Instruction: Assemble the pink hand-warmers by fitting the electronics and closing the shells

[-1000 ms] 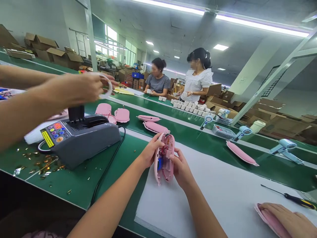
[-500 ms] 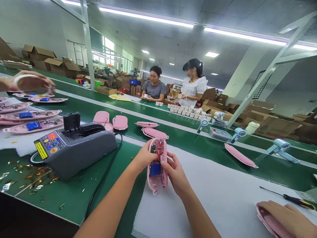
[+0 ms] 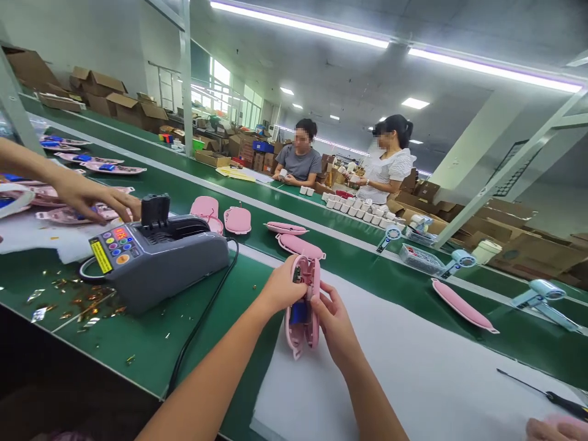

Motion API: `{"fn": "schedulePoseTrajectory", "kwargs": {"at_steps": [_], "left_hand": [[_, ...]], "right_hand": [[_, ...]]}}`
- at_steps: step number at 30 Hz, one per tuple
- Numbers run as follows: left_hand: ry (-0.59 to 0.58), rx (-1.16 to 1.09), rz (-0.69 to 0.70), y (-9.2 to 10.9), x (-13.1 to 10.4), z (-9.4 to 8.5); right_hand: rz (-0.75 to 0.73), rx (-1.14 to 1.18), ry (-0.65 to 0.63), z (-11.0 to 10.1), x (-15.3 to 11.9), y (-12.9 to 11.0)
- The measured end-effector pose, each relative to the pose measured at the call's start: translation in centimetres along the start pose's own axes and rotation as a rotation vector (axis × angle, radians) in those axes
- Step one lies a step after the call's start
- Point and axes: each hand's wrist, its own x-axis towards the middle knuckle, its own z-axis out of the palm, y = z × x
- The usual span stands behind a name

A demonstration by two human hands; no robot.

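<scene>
Between my two hands stands a pink oval plastic casing (image 3: 292, 340), its two halves partly apart like an opened shell. Inside it show a blue battery block (image 3: 299, 312), red wires and a small green circuit board. My left hand (image 3: 281, 286) grips the left half, with the thumb reaching over the inside. Fingers of my right hand (image 3: 334, 312) wrap the right half from outside, the thumb at its edge. Just beyond lie two closed pink casings, the nearer casing (image 3: 301, 246) almost touching the held one in view. White sheeting (image 3: 390, 380) lies beneath my right forearm.
A grey tape dispenser (image 3: 169, 257) with a black cable stands at left, amid tape scraps. A co-worker's hand (image 3: 92, 193) reaches over opened pink casings behind it. Another hand is at bottom right, near a screwdriver (image 3: 546, 392). Pale blue handheld fans (image 3: 537, 294) stand at right.
The view has swung left, so things appear further right. The casing's halves look slightly closer together. At left, the co-worker's hand has come down onto the opened casings.
</scene>
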Motion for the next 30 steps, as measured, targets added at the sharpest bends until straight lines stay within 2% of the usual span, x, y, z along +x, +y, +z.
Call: {"fn": "schedulePoseTrajectory", "kwargs": {"at_steps": [2,4,9,14,16,20,23,30], "left_hand": [[-0.075,-0.140,-0.012,0.0,0.1,-0.1],[-0.097,-0.199,-0.031,0.0,0.0,-0.2],[-0.032,-0.123,-0.018,0.1,-0.2,-0.4],[-0.098,-0.135,0.017,-0.1,-0.3,-0.6],[-0.050,-0.085,0.014,-0.2,-0.4,-0.4],[0.123,0.096,-0.070,0.0,-0.8,0.3],[0.173,0.118,-0.103,0.0,-1.0,0.6],[0.133,-0.411,-0.114,-0.8,0.3,1.7]], "right_hand": [[0.008,-0.017,-0.003,-0.1,-0.1,-0.1],[0.005,-0.024,-0.006,-0.2,-0.1,-0.1],[-0.005,0.002,0.022,-0.2,0.1,0.3],[-0.001,0.002,0.004,-0.4,0.0,0.3],[0.021,-0.013,-0.003,-0.5,0.0,0.3],[0.042,-0.023,0.021,-0.3,0.1,0.3],[0.063,-0.054,0.034,-0.2,0.2,0.4],[0.041,-0.051,0.041,-1.1,0.5,0.4]]}}
